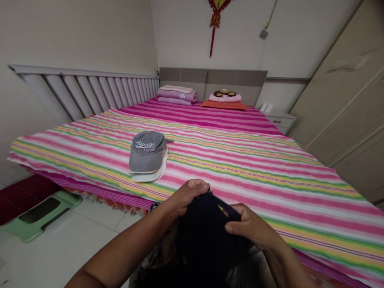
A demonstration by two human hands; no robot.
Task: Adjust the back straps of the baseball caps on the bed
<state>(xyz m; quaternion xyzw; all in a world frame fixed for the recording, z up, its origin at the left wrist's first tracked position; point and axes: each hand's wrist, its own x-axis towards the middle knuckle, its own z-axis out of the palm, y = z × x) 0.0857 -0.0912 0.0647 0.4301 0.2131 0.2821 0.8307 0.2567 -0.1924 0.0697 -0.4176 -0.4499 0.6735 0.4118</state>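
A black cap (207, 228) is held low in front of me at the bed's near edge, its strap stretched between my hands with a gap under it. My left hand (192, 195) pinches the strap's left end, where a small shiny bit shows by the fingertips. My right hand (247, 226) grips the strap's other end between thumb and fingers. Much of the black cloth is too dark to make out. Beyond my left hand, a grey cap (147, 152) with white lettering lies stacked on a white cap (150, 176) on the striped sheet (240, 160).
Folded purple bedding (177, 96) and a pink and orange pile (225, 102) lie by the headboard (186, 76). A slatted rail (99, 92) lines the left side. A green stool (42, 218) stands on the floor at left; a nightstand (280, 120) is at far right.
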